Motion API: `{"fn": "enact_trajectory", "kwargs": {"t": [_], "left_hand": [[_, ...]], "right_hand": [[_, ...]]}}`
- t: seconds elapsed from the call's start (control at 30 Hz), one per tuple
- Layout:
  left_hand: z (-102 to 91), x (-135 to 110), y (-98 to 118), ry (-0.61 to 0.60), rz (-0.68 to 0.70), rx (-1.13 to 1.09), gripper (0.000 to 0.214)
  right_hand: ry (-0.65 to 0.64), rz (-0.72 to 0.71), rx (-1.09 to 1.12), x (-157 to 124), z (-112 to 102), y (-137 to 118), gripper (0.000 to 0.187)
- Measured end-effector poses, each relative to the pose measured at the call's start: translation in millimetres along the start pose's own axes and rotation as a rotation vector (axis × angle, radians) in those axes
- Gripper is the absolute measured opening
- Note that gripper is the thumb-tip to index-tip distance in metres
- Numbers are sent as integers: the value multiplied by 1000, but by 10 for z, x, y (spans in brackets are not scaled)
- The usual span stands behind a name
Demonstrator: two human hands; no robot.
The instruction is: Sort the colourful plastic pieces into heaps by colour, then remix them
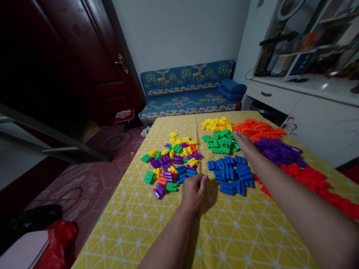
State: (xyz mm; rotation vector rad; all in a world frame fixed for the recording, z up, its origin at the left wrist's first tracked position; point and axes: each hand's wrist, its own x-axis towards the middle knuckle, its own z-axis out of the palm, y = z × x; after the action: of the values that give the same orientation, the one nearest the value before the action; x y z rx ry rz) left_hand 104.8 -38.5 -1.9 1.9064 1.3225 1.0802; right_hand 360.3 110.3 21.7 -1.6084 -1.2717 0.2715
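My left hand (pixel 195 189) rests on the table with its fingers curled in, at the near right edge of a mixed pile of plastic building blocks (pixel 165 162). Whatever it may hold is hidden. Blue blocks (pixel 228 170) lie in a group just to its right. My right arm reaches far forward, and my right hand (pixel 241 140) is between the green blocks (pixel 221 141) and the orange blocks (pixel 256 129). Its fingers are seen edge-on, so their grip does not show. Yellow blocks (pixel 217 123) lie just beyond the green ones.
Purple blocks (pixel 277 150) and red blocks (pixel 311 181) lie along the right side, partly behind my right forearm. A yellow patterned cloth (pixel 134 220) covers the table. Beyond stands a blue sofa (pixel 182 101); a white cabinet (pixel 322 123) is at the right.
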Motion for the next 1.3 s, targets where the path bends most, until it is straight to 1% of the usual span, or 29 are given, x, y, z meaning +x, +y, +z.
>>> {"fn": "enact_trajectory", "kwargs": {"t": [0.07, 0.1, 0.17, 0.2, 0.27, 0.3, 0.37, 0.43, 0.53, 0.6, 0.67, 0.77, 0.87, 1.0, 1.13, 1.23, 1.3], "left_hand": [[-3, -4, -12, 25, -2, -3, 37], [-13, -7, -15, 60, -4, 10, 39], [-54, -10, -10, 175, 16, 84, 37], [-83, -11, -2, 242, 38, 146, 32], [-150, -11, 21, 350, 77, 300, 20], [-181, -10, 33, 373, 80, 375, 20], [-227, -9, 46, 381, 39, 504, 29], [-243, -8, 36, 364, -24, 613, 31], [-224, -10, -14, 295, -82, 745, 36], [-206, -14, -43, 250, -103, 788, 42], [-197, -17, -55, 240, -119, 803, 42], [-211, -18, -42, 246, -120, 807, 34], [-251, -12, -27, 240, -105, 819, 31], [-295, 1, -47, 236, -101, 848, 31], [-305, 10, -80, 224, -92, 855, 32], [-312, 20, -86, 215, -89, 854, 32], [-321, 28, -87, 216, -91, 853, 31]], "right_hand": [[-26, -19, -21, -163, 41, -160, 40], [-27, -68, -4, -287, 67, -255, 40], [-37, -218, 69, -621, 132, -460, 40], [-65, -271, 118, -818, 172, -561, 38], [-157, -282, 201, -1226, 263, -735, 32], [-211, -266, 224, -1413, 310, -800, 30], [-294, -259, 203, -1706, 401, -876, 29], [-358, -312, 109, -1869, 472, -886, 36], [-430, -427, -23, -1924, 527, -837, 52], [-460, -473, -56, -1910, 536, -809, 57], [-472, -497, -86, -1905, 533, -809, 55], [-480, -511, -168, -1931, 516, -857, 47], [-473, -506, -253, -1965, 496, -909, 43], [-450, -495, -331, -1990, 493, -916, 37], [-400, -488, -316, -1990, 487, -895, 30], [-328, -490, -241, -1906, 392, -894, 31], [-225, -489, -193, -1781, 262, -869, 29]]}}
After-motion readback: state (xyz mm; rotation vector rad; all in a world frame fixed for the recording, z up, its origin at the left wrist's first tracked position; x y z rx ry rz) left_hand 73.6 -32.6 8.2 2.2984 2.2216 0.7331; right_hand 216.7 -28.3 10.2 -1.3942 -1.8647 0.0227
